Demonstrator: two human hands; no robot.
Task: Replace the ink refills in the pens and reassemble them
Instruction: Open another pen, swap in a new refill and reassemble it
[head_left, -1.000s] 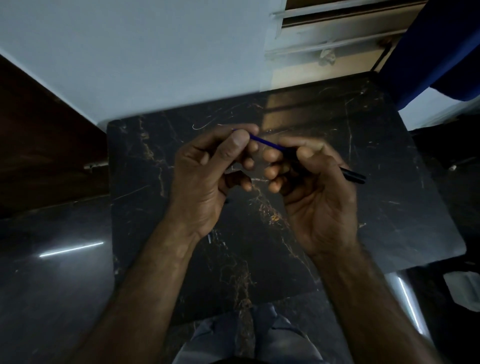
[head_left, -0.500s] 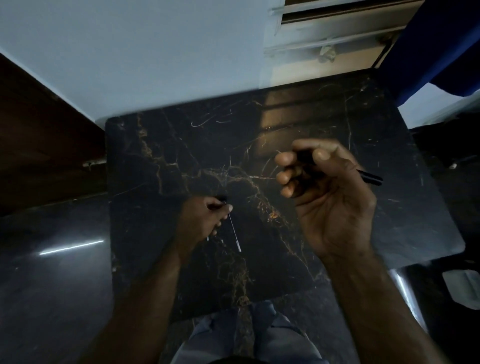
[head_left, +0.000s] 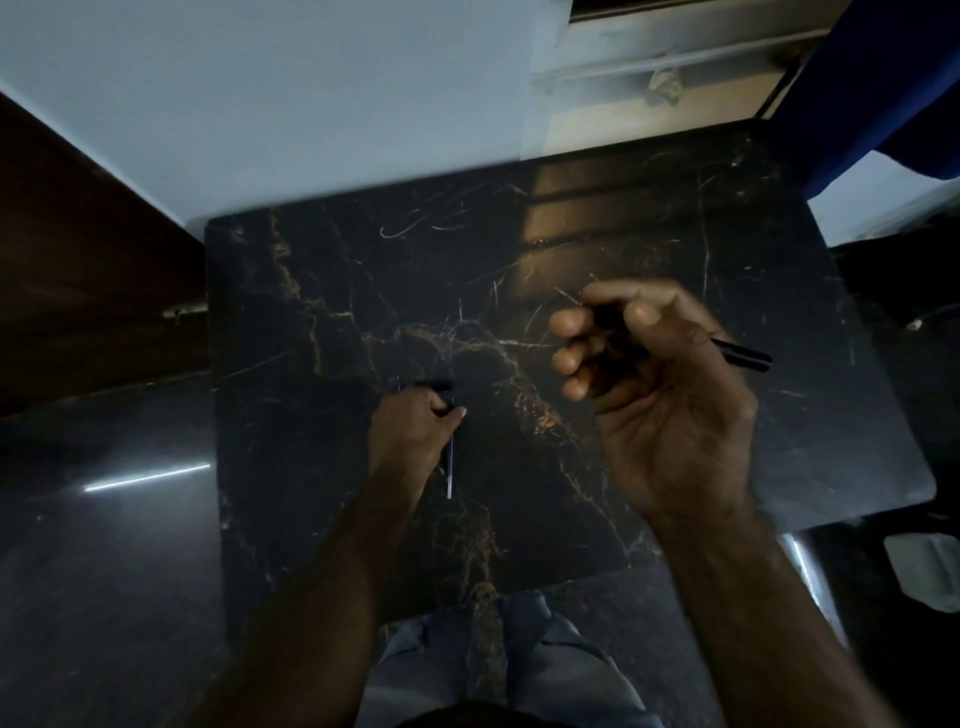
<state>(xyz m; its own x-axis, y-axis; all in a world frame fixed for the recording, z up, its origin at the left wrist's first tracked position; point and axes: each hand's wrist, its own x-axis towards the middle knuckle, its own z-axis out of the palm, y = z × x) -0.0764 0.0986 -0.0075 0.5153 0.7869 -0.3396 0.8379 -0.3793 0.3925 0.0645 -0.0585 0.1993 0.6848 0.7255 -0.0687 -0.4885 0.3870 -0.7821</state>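
Swapping refills went best if the left hand (head_left: 415, 415) pinched one thin refill (head_left: 450, 467) near its end and lifted it clear of the bench (head_left: 675, 218). That refill lay on the dark bench under closed fingertips, its long axis running toward the person. The right hand (head_left: 649, 384) stayed raised, clamped on the black pen barrel (head_left: 740, 355), which pointed rightward.

A dark marble-patterned table (head_left: 675, 218) stands against a pale wall (head_left: 260, 93); glossy dark floor (head_left: 104, 519) lies left, blue curtain (head_left: 883, 78) far right.
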